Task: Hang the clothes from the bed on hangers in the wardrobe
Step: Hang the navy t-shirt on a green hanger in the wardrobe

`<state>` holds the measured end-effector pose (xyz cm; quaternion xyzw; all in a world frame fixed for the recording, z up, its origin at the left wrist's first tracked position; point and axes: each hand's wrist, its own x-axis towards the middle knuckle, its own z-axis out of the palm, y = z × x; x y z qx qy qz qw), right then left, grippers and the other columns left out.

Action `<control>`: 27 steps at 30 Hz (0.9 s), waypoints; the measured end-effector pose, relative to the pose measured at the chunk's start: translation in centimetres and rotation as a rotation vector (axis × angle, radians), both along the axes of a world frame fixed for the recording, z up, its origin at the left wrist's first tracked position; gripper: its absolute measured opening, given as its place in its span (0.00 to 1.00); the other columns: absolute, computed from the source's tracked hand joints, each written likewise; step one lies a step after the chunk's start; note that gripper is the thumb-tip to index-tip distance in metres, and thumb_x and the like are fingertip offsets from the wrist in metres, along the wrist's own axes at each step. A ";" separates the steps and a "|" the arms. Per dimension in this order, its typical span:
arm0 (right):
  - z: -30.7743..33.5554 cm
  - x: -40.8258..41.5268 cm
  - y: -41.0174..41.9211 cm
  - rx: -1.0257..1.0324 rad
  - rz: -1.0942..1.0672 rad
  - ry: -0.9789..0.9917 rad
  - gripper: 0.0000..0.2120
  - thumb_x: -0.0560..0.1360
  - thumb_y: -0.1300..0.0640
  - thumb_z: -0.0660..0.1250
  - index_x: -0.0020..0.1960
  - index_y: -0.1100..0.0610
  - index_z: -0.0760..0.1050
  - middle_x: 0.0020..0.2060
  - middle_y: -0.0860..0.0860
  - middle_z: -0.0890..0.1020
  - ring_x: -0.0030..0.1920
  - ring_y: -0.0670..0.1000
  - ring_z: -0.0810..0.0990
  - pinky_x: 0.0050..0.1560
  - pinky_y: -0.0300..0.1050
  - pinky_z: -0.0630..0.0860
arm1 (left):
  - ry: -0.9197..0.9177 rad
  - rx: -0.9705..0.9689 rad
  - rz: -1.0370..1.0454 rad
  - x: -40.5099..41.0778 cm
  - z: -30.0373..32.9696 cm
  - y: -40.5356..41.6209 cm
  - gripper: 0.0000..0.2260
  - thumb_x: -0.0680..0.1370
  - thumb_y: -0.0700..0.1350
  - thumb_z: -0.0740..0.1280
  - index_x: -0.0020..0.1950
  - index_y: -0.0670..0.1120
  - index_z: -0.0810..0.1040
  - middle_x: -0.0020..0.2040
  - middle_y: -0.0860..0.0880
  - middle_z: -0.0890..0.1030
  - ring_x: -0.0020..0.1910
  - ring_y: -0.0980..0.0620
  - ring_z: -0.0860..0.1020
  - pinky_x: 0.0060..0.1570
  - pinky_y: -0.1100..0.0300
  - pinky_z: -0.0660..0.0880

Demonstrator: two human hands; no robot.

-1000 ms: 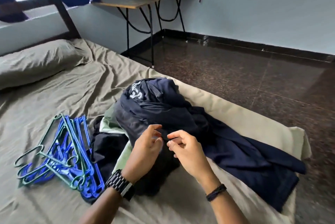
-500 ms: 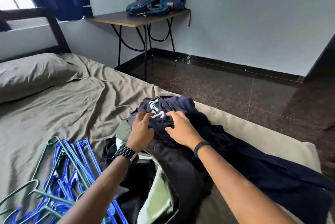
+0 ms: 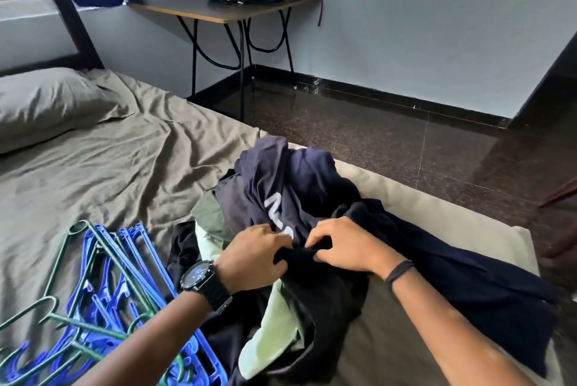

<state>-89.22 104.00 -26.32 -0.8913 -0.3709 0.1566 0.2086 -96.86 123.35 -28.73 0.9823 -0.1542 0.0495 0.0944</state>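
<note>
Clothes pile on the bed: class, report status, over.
Both hands gripping navy shirt: left hand, right hand. Shirt atop clothes pile. Hangers untouched beside pile. Nothing blocking.

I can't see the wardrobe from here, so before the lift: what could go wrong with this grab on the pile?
Both hands, left hand and right hand, pinch the navy T-shirt where it overlaps a black garment; both may come up together. The pale green garment beneath could drag toward the bed edge. The hangers lie tangled, so pulling one may lift several.
</note>
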 end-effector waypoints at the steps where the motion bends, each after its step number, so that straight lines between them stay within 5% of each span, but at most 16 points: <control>1: 0.4 -0.2 -0.8 -0.051 0.010 0.072 0.11 0.71 0.57 0.71 0.52 0.50 0.82 0.49 0.47 0.83 0.51 0.45 0.79 0.55 0.36 0.72 | 0.073 -0.037 -0.022 -0.5 0.6 -0.5 0.14 0.67 0.54 0.59 0.49 0.52 0.76 0.40 0.50 0.81 0.44 0.49 0.77 0.46 0.58 0.70; 4: 1.1 -0.7 -2.5 -0.021 -0.021 0.358 0.09 0.73 0.52 0.71 0.52 0.51 0.78 0.43 0.48 0.82 0.45 0.46 0.81 0.52 0.46 0.77 | 0.196 -0.235 -0.040 -0.9 1.6 -1.5 0.23 0.67 0.60 0.56 0.56 0.51 0.74 0.39 0.51 0.80 0.40 0.50 0.78 0.40 0.59 0.70; 7: 0.4 -0.3 -2.5 0.154 -0.296 0.408 0.18 0.76 0.52 0.68 0.64 0.53 0.69 0.41 0.52 0.78 0.36 0.50 0.82 0.36 0.45 0.81 | 0.190 -0.399 0.091 1.8 1.6 -1.4 0.25 0.71 0.52 0.61 0.69 0.51 0.67 0.41 0.49 0.80 0.41 0.51 0.78 0.45 0.57 0.73; 9: -0.2 0.0 -2.1 0.034 -0.339 0.272 0.24 0.76 0.53 0.68 0.70 0.54 0.65 0.44 0.53 0.77 0.34 0.50 0.82 0.30 0.41 0.78 | 0.159 -0.238 0.181 4.3 1.2 -1.1 0.30 0.74 0.45 0.61 0.76 0.54 0.58 0.48 0.44 0.80 0.48 0.44 0.79 0.49 0.53 0.74; 11: -1.0 -0.1 -1.7 -0.139 -0.246 0.100 0.20 0.75 0.53 0.67 0.65 0.58 0.71 0.50 0.55 0.77 0.46 0.54 0.81 0.43 0.43 0.78 | 0.195 0.079 0.192 5.9 1.0 -1.3 0.30 0.76 0.43 0.59 0.77 0.59 0.53 0.56 0.42 0.76 0.54 0.41 0.77 0.49 0.52 0.74; 13: -1.8 -0.1 -1.9 -0.100 -0.251 0.000 0.14 0.75 0.54 0.68 0.59 0.58 0.77 0.50 0.54 0.72 0.57 0.57 0.75 0.55 0.43 0.70 | 0.186 0.370 0.153 6.8 1.0 -2.1 0.25 0.79 0.45 0.57 0.75 0.60 0.59 0.60 0.44 0.71 0.57 0.41 0.73 0.49 0.52 0.72; 16: -1.2 0.0 -2.9 0.043 -0.305 -0.109 0.13 0.73 0.52 0.72 0.54 0.56 0.80 0.48 0.51 0.68 0.57 0.57 0.72 0.60 0.44 0.67 | -0.050 0.604 -0.008 7.6 1.9 -2.8 0.16 0.76 0.46 0.58 0.61 0.56 0.77 0.66 0.45 0.67 0.63 0.42 0.67 0.56 0.52 0.67; 18: -0.1 0.4 -4.1 0.134 -0.327 -0.146 0.14 0.71 0.51 0.74 0.53 0.56 0.81 0.50 0.50 0.71 0.57 0.52 0.72 0.61 0.42 0.67 | -0.146 0.531 -0.150 8.5 3.1 -2.7 0.14 0.73 0.45 0.60 0.53 0.53 0.81 0.64 0.45 0.71 0.65 0.43 0.68 0.63 0.49 0.65; 20: 1.9 0.8 -5.4 0.270 -0.342 -0.142 0.13 0.70 0.53 0.75 0.52 0.58 0.82 0.50 0.49 0.77 0.52 0.46 0.74 0.56 0.33 0.67 | -0.030 0.330 -0.220 9.3 5.0 -2.7 0.12 0.70 0.46 0.63 0.51 0.48 0.81 0.57 0.46 0.77 0.63 0.44 0.72 0.65 0.49 0.66; 23: 5.3 1.4 -7.8 0.429 -0.379 -0.020 0.05 0.73 0.54 0.73 0.44 0.56 0.83 0.40 0.51 0.82 0.40 0.43 0.76 0.45 0.39 0.69 | 0.070 0.102 -0.142 10.1 8.8 -3.5 0.05 0.71 0.46 0.65 0.44 0.46 0.74 0.43 0.45 0.80 0.45 0.43 0.78 0.47 0.52 0.74; 27: 10.1 1.9 -10.8 0.593 -0.442 0.103 0.09 0.74 0.59 0.70 0.36 0.58 0.78 0.33 0.53 0.77 0.37 0.48 0.74 0.43 0.42 0.69 | -0.052 0.053 -0.096 10.6 14.4 -5.7 0.10 0.72 0.50 0.69 0.43 0.48 0.69 0.37 0.50 0.75 0.40 0.45 0.76 0.36 0.57 0.69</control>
